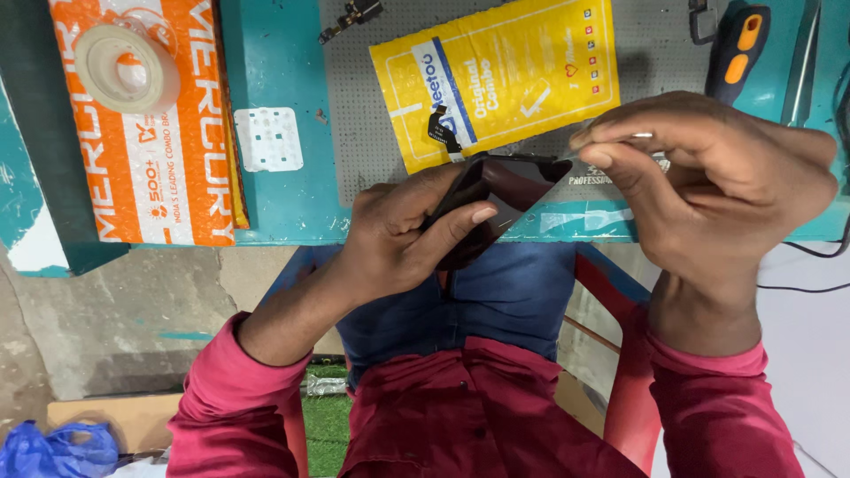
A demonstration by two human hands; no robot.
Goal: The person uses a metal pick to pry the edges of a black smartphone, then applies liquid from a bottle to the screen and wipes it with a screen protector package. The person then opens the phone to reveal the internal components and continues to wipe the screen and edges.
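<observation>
Left-hand fingers (456,226) are wrapped around a dark phone screen panel (509,190), held just above the desk (274,88) edge. A thin metal tool (611,142) is pinched tight in the right hand (717,190), tip at the panel's corner. A yellow padded envelope (505,75) is seen beyond, orange envelope (150,124) and tape roll (127,66) far left.

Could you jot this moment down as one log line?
left hand: holds dark phone screen | right hand: pinches thin tool at its edge | behind: yellow padded envelope
</observation>
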